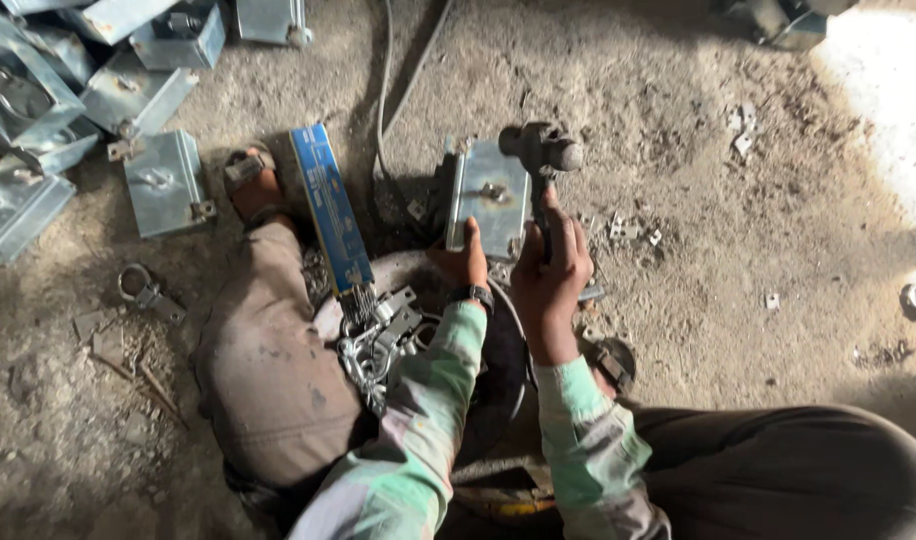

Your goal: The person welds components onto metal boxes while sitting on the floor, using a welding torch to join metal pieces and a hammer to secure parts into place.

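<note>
A dirt floor (738, 300) carries everything. Grey metal boxes (68, 110) are piled at its top left corner. One metal box (490, 195) is stood on edge at centre, steadied by the left hand (465, 262), fingers wrapped on its lower edge, forearm angled up. A hammer (541, 150) is gripped by its handle in the right hand (551, 262), fist closed, head raised just above the box. A blue carton (330, 205) is seen left of the box, brackets (383, 335) below it.

One package in view.
Long flat blue box (330, 208), pale print, lies on dirt floor (738, 260), left of centre, angled.
</note>
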